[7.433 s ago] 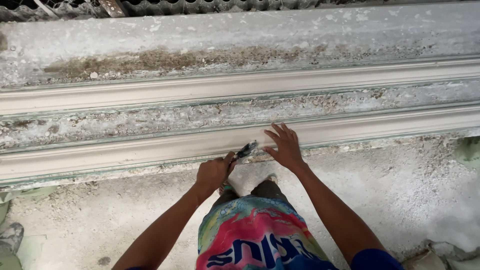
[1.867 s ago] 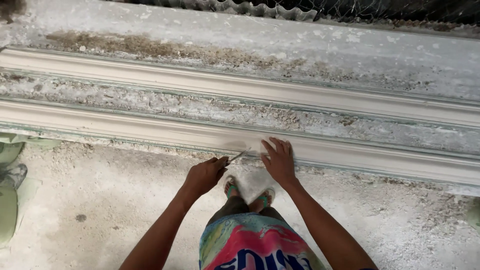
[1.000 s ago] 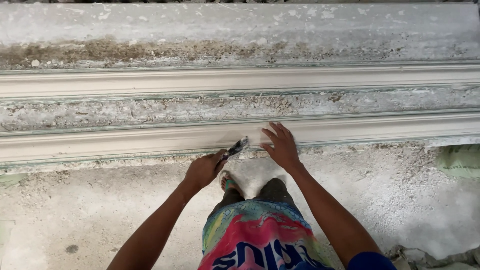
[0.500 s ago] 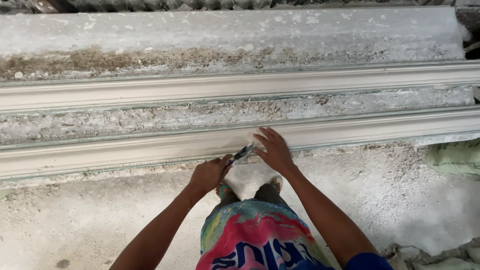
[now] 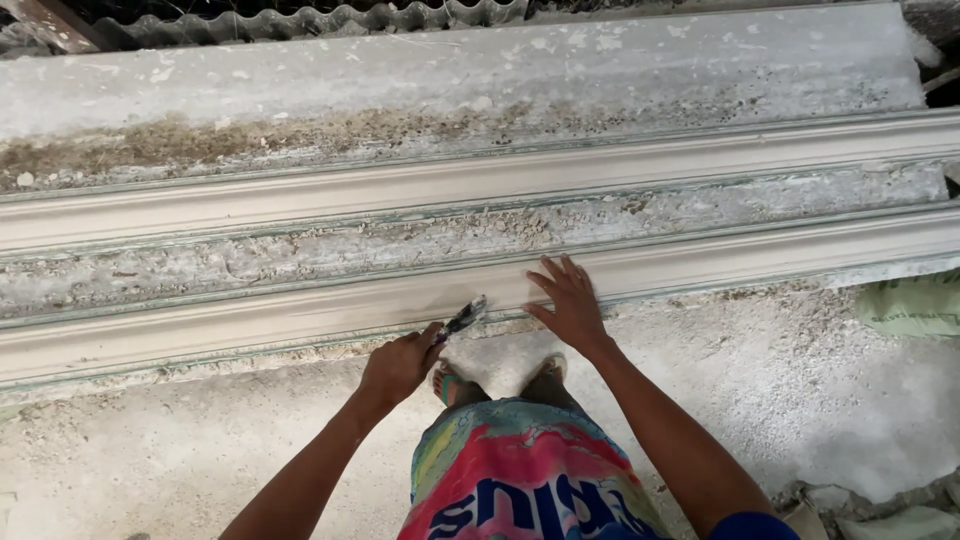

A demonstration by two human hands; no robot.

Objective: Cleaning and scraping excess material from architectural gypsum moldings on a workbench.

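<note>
Ground (image 5: 180,470) of pale, dusty concrete, strewn with white crumbs and powder, fills the lower half of our view and is the largest surface we log. Next, one broad grey slab (image 5: 450,70) along the top, stained brown along its lower part and speckled with debris, with one strip of corrugated sheeting (image 5: 300,20) just behind its far edge. We count two long moulded plaster strips lying side by side across the whole width: the far moulding (image 5: 500,180) and the near moulding (image 5: 250,320), with a rough, crumbly band between them. One greenish sack (image 5: 915,308) lies at the right edge, just below the near strip. We note one pair of bright patterned shorts (image 5: 520,480) at the bottom centre and two feet in sandals (image 5: 500,380) standing close to the near moulding. Two bare hands are in view. Our right hand (image 5: 570,305) is spread flat, fingers fanned, pressed on the near moulding's face. Our left hand (image 5: 400,362) is curled into a fist around the handle of one small scraping tool (image 5: 462,320), the smallest item logged; its dark blade slants up and to the right, with its tip at the lower edge of the near moulding, just beside the right hand's thumb.
</note>
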